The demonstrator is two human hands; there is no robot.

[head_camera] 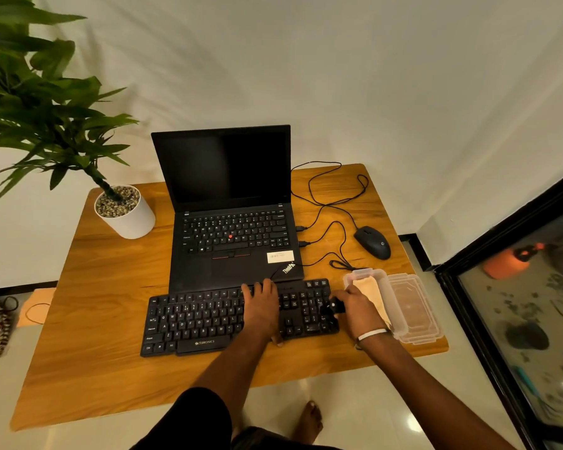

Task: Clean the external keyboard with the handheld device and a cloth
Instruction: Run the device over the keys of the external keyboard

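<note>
- Landmark: black Zebronics external keyboard (pixel 208 323), lying flat near the front edge of the wooden counter (pixel 104 319), slightly skewed, its right end farther back.
- Left hand (pixel 261 308) rests palm down on the keyboard's right-centre keys; fingers straight and a little spread, tips reaching the top key row, gripping nothing.
- Right hand (pixel 358 311) sits at the keyboard's right end, over the number pad; fingers curled round a small black handheld device (pixel 333 307), held just above or on the keys; contact cannot be told. A white band circles that wrist.
- Just right of the keyboard: clear plastic container (pixel 394 297), a folded beige cloth (pixel 369 292) lying inside it, partly hidden by the right hand.
- The container's clear lid (pixel 416 310) lies flat, touching the container's right side.
- Directly behind the keyboard: open black ThinkPad laptop (pixel 231 222), screen dark, front edge touching the keyboard's back edge.
- Behind and right of the keyboard: black wired mouse (pixel 372 241), its cable looped on the counter.
- Behind and left of the keyboard: white pot with a leafy plant (pixel 126 211).
</note>
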